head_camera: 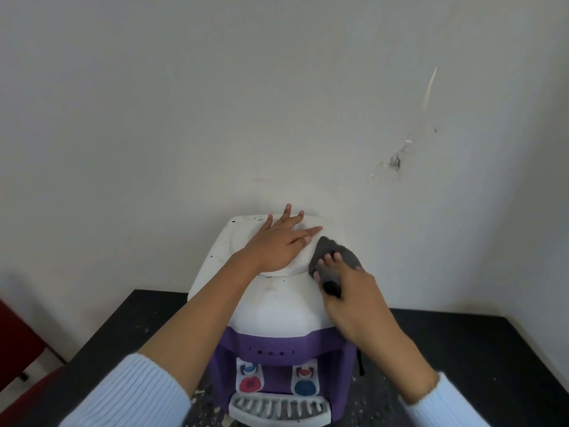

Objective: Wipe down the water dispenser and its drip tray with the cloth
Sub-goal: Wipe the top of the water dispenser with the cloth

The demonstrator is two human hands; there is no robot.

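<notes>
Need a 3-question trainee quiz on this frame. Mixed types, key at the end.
1. True or false: the left hand lies flat, fingers straight, on the white top of the water dispenser.
2. Which holds the cloth? A) the left hand B) the right hand C) neither
3. Fill the blank: the cloth is on the dispenser's ___, not on the drip tray.
Key: 1 true; 2 B; 3 top.
</notes>
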